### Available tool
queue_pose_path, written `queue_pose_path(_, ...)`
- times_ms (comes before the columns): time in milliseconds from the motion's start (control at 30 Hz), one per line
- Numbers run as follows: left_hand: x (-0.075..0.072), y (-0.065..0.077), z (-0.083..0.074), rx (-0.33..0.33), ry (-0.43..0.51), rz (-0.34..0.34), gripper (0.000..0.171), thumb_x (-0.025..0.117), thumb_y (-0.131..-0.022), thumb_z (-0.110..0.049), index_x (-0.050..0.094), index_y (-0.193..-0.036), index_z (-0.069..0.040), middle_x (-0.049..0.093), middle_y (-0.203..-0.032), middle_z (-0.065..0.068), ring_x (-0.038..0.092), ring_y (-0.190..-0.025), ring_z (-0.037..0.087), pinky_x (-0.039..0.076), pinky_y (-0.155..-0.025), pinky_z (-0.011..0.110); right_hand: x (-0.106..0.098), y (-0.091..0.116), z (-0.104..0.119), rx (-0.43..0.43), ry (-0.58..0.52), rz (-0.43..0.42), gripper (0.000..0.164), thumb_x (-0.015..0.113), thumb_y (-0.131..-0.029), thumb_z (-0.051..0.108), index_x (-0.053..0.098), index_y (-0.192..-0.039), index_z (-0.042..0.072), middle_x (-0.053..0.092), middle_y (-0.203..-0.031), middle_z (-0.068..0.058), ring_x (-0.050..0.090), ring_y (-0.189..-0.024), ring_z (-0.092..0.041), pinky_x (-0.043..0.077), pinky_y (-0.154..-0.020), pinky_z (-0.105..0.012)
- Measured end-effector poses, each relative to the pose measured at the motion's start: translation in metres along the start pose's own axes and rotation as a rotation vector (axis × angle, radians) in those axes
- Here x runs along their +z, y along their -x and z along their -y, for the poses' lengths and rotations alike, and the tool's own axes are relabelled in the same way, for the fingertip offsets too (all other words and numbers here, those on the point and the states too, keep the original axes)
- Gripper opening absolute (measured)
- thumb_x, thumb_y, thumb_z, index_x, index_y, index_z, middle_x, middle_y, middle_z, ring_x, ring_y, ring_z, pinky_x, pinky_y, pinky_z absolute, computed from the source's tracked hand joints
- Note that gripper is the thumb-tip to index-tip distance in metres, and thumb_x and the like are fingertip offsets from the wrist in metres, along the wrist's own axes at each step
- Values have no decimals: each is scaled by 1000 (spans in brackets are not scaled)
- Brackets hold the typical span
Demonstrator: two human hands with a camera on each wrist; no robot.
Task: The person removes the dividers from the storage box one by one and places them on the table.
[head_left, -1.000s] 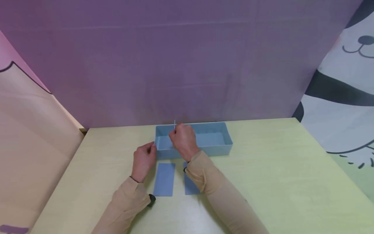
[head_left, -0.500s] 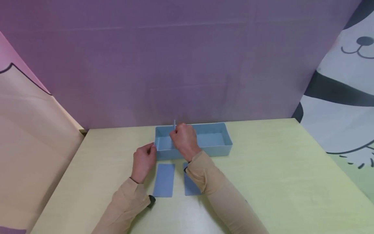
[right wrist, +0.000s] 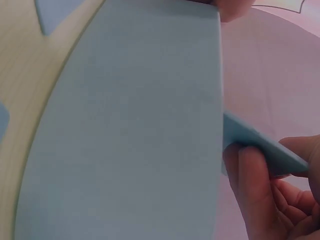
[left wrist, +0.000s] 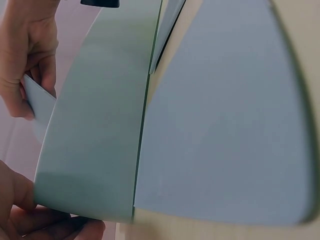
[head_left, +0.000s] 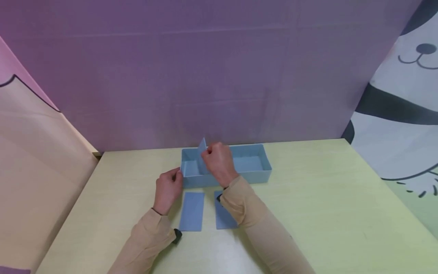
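Note:
A light blue open-topped box stands at the back of the table. My left hand grips its left end, with thumb and fingers about the corner in the left wrist view. Over the box, my right hand pinches a thin blue divider panel between thumb and fingers. That panel stands crosswise inside the box, left of the middle, its far top corner rising above the rim and leaning a little. The right hand hides part of the box's inside.
Two flat blue panels lie on the pale table before the box: a left panel and a right panel partly under the right sleeve. A purple cloth wall rises close behind the box.
My right hand has shifted slightly right, and the divider panel has turned from edge-on so its left face shows. The left hand stays on the box's corner.

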State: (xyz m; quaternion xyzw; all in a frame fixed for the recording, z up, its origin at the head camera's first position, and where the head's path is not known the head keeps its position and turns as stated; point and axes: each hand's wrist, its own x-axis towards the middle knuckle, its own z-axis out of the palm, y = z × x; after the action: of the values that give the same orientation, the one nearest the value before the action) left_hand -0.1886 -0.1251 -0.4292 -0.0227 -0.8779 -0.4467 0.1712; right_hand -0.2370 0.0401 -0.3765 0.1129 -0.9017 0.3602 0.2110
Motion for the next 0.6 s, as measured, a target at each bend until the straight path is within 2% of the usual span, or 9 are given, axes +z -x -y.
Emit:
queue_pose_path(200, 1, 0, 2, 5, -9, -6, 29, 44, -89, -16, 63, -106, -2, 67, -87, 16, 55, -69, 18, 46, -61, 39, -3, 0, -2, 41, -74, 24, 37, 48, -74, 7, 26, -47, 17, 16, -47, 2, 13, -43, -13, 16, -41, -29)
queue_pose_path(400, 2, -1, 4, -2, -22, -8, 30, 44, -90, -18, 63, -106, -2, 67, -88, 15, 55, -71, 18, 46, -62, 40, -7, 0, -4, 76, -190, 65, 36, 48, -78, 7, 30, -48, 15, 20, -47, 0, 16, -43, -16, 17, -42, -30)
queue_pose_path(500, 2, -2, 4, 6, -19, -12, 30, 44, -89, -18, 63, -106, -1, 67, -87, 15, 55, -71, 18, 46, -62, 40, -10, -1, -5, 123, -220, 83, 30, 50, -78, 9, 42, -49, 14, 31, -45, -1, 25, -41, -17, 22, -41, -29)
queue_pose_path(600, 2, -2, 5, 16, -13, -16, 30, 44, -89, -17, 63, -106, -1, 67, -85, 15, 55, -70, 18, 46, -61, 39, -12, -2, -6, 183, -221, 99, 21, 54, -77, 12, 56, -57, 14, 48, -49, -1, 39, -44, -17, 33, -43, -29)
